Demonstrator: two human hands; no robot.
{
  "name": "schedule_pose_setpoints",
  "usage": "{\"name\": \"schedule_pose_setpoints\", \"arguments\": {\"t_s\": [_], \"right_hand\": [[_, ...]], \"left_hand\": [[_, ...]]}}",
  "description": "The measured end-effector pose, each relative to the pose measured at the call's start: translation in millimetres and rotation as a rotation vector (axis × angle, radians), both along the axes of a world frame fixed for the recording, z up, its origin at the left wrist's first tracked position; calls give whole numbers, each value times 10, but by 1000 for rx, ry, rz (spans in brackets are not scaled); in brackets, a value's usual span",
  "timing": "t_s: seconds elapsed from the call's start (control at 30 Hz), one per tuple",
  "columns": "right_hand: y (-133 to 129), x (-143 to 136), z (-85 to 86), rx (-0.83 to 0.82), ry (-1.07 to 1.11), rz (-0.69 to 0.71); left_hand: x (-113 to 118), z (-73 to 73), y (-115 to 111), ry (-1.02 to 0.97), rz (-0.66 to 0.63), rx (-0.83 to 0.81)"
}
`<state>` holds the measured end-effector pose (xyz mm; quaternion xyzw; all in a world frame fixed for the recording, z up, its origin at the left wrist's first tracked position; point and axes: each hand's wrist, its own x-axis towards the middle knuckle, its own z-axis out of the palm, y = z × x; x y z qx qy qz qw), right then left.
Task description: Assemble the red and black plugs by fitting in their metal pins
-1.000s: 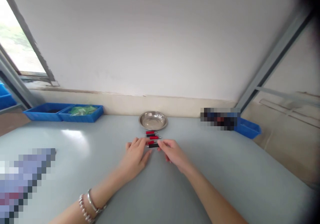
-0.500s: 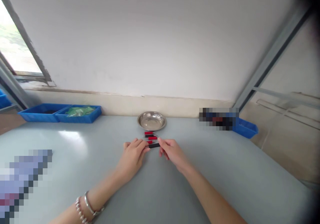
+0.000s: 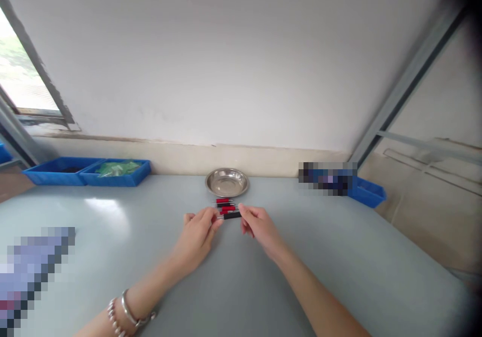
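My left hand (image 3: 197, 233) pinches the thin metal end of a short black pen-like rod (image 3: 232, 215) just above the table. At the rod's other end, the thumb and fingers of my right hand (image 3: 260, 228) are closed on it, so the rod lies nearly level between both hands. Just beyond are similar short pieces with thin metal ends, side by side: a red rod (image 3: 223, 201), a black rod (image 3: 223, 205) and another red rod (image 3: 228, 208). A bit more red shows behind the held rod, mostly hidden by my left fingers.
A round steel dish (image 3: 227, 182) stands behind the rods, near the wall. Blue trays (image 3: 109, 180) sit at the back left, one with green plastic bags. At the right is another blue bin (image 3: 367, 192) beside a blurred-out item. A second blurred item lies at the left front.
Both hands have raised the black rod slightly. My left fingers have drawn a little left, and more of the rod's thin metal end shows between them and the black body.
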<state>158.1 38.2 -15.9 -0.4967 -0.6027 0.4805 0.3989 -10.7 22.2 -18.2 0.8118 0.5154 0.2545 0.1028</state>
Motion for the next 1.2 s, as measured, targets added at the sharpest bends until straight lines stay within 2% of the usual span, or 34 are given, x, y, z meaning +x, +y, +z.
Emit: {"name": "schedule_pose_setpoints", "arguments": {"t_s": [0.23,0.5,0.8,0.93,1.2], "right_hand": [[-16,-17,28,-97,89,-5],[-7,-4,10,-33,106,87],[-24,-31,17,-54,99,79],[-20,-28,-3,-20,96,98],[-18,-20,22,-59,124,78]], "left_hand": [[8,19,-8,17,-23,25],[8,69,-24,-44,-6,16],[-21,37,-3,-12,-33,108],[-20,44,-5,11,12,103],[-8,-5,-4,-22,-34,124]]}}
